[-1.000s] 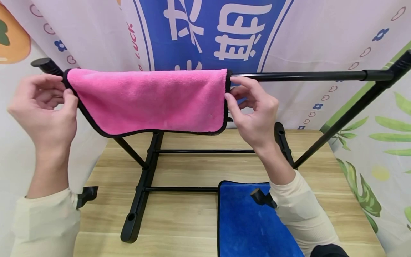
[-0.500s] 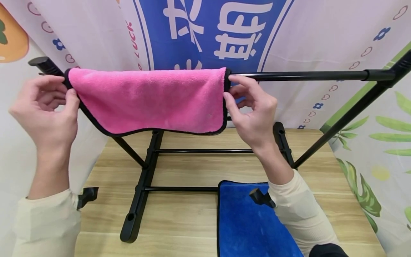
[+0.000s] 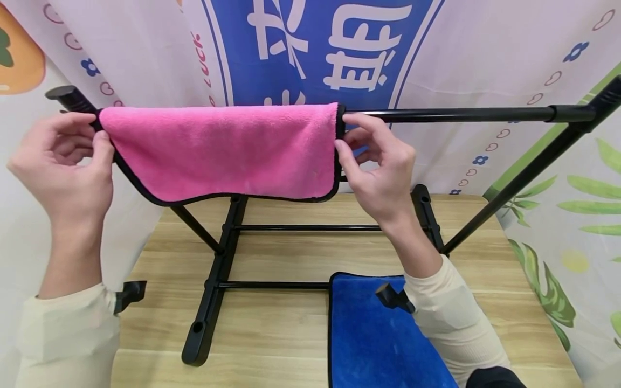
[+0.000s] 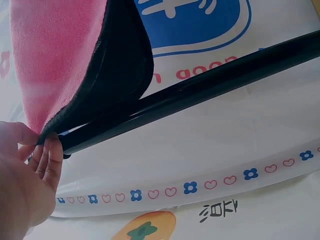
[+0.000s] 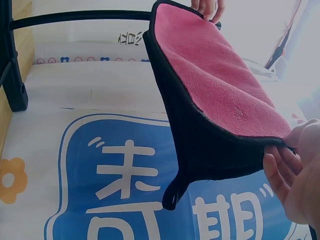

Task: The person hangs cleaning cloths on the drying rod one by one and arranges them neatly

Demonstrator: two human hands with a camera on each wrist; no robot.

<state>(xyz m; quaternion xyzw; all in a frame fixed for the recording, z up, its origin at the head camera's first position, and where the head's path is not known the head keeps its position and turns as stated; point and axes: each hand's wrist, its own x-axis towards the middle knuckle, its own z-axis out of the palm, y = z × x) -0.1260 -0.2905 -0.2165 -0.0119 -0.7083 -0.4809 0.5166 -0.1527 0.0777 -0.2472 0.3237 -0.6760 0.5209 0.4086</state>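
Observation:
A pink plush towel [image 3: 223, 151] with black edging hangs over the top bar [image 3: 466, 115] of a black metal rack, toward the bar's left end. My left hand [image 3: 68, 161] pinches the towel's left edge near the bar. At the opposite edge, the thumb and fingers of my right hand [image 3: 380, 167] pinch the black border. The right wrist view shows the pink face of the towel [image 5: 215, 85], its dark reverse side and a small hanging loop [image 5: 175, 194]. In the left wrist view, the dark underside [image 4: 125, 55] hangs close to the bar.
On the wood-look surface [image 3: 271, 328] lies a blue towel [image 3: 373, 334] with black edging, partly under my right forearm. The rack's feet [image 3: 196, 342] and lower crossbars [image 3: 276, 285] stand behind and left of it. A printed curtain [image 3: 466, 54] hangs behind the rack.
Both hands and the pink towel have shifted slightly to the left along the bar. The pinch on each edge stays the same, and the blue towel has not moved.

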